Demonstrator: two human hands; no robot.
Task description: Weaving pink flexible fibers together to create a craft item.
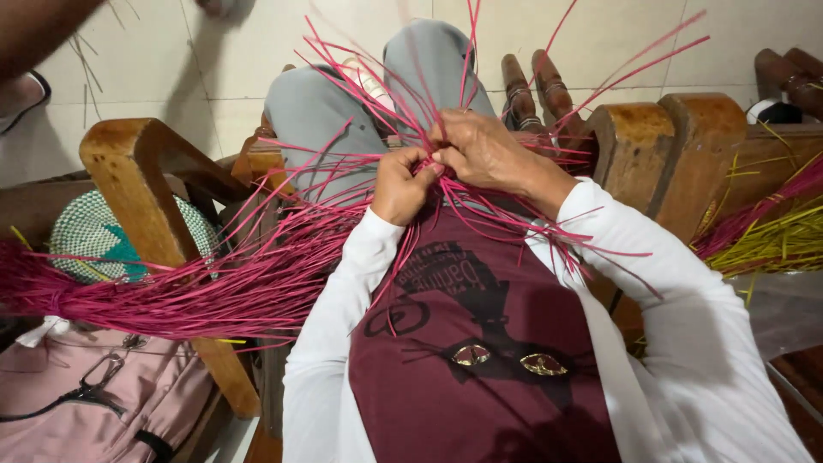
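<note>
Both my hands meet over my lap, above grey trousers (321, 116). My left hand (399, 187) is closed around a knot of thin magenta strips (343, 219) where they cross. My right hand (482, 151) pinches the same strips from the right, fingertips touching the left hand's. Loose strip ends fan out upward and to both sides. A thick bundle of the same magenta strips (129, 296) trails off to the left over the chair arm.
Wooden chair arms stand at left (141, 184) and right (664, 146). A white and teal woven piece (90, 236) and a pink bag (81, 399) lie at lower left. Yellow and magenta strips (771, 236) lie at right. Another person's arm (34, 30) shows top left, above a tiled floor.
</note>
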